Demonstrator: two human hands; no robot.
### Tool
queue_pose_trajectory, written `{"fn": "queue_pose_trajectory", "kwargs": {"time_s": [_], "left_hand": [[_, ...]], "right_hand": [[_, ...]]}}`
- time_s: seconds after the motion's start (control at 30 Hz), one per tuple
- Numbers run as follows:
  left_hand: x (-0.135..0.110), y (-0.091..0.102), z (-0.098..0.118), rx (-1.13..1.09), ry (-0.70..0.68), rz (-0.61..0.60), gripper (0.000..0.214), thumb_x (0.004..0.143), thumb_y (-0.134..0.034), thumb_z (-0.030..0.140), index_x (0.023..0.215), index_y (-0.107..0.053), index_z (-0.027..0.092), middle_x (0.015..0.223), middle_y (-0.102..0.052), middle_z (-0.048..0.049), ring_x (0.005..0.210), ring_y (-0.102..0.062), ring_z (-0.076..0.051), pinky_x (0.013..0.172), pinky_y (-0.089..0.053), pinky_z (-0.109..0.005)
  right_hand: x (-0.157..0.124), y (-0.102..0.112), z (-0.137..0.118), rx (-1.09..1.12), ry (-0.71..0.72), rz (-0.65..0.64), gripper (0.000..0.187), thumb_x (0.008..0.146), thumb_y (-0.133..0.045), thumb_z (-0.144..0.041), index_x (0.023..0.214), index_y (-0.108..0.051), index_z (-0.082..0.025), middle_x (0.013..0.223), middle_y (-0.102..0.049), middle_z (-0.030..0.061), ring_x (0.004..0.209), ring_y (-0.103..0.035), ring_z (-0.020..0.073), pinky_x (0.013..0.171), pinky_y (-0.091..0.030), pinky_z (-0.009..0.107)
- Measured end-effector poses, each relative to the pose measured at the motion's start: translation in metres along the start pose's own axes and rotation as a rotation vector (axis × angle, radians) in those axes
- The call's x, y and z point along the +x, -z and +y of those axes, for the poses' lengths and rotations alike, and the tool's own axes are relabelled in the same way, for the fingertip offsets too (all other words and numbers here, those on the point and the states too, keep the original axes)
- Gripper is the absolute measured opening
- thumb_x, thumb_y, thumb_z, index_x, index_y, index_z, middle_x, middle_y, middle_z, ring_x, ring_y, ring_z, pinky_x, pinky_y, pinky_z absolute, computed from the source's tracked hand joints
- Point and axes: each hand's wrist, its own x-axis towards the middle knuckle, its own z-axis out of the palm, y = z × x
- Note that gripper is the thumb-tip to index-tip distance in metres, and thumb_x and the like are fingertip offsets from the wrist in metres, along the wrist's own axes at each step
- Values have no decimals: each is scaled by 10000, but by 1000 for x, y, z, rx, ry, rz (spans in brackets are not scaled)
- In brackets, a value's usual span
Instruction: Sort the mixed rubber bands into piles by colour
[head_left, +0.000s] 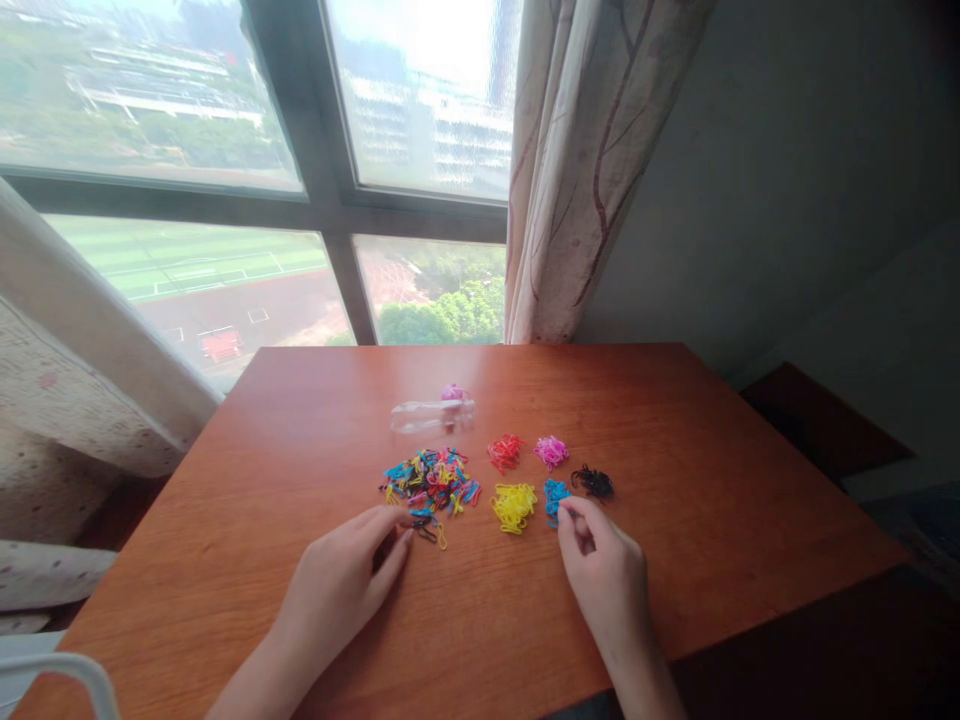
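Note:
A mixed heap of small coloured rubber bands (431, 478) lies at the middle of the table. At its near edge my left hand (349, 570) rests with thumb and forefinger apart, the fingertips by a few dark and blue bands. My right hand (604, 555) is closed in a pinch at the blue rubber bands (553, 495), its fingertips covering part of that pile. Around it lie single-colour piles: yellow rubber bands (514, 507), red rubber bands (505, 451), pink rubber bands (552, 452) and black rubber bands (594, 482).
Behind the heaps, a clear plastic bag or container (427, 416) lies beside a small purple object (453, 392). The brown wooden table (262, 480) reaches to a window (330, 215) with curtains (577, 160). A white curved rail (67, 668) shows at lower left.

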Motion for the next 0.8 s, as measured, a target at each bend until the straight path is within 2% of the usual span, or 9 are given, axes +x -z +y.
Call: {"fn": "queue_pose_trajectory", "kwargs": {"time_s": [0.3,0.47,0.6,0.8], "left_hand": [[0,1,2,-2,7,-22,188,949,-450,320,963,-628,261,855,-702,20,772,-674,-162,665,-458,-241],[-1,1,1,-11,1,-26,195,951,-449,327,984,-631,264,874,-705,14,783,-675,-163,679,-462,-245],[-1,0,0,-9,3,-40,204,954,-439,331,980,-629,259,889,-705,6,797,-675,-168,688,-465,-251],[0,0,2,14,18,-53,209,954,-431,329,975,-629,264,880,-701,7,788,-673,-175,680,-463,-259]], "right_hand": [[-10,-10,-28,108,63,-87,196,951,-486,-262,910,-671,-210,741,-691,2,611,-639,138,614,-409,224],[-20,-15,-39,103,108,-197,199,949,-470,-227,878,-655,-218,711,-670,-12,607,-628,143,598,-381,237],[-28,-12,-35,89,120,-236,218,960,-455,-236,896,-662,-222,680,-657,-17,580,-619,139,585,-365,241],[-33,1,-15,10,89,-182,275,970,-439,-289,896,-691,-206,696,-684,12,585,-641,146,581,-379,241]]}}
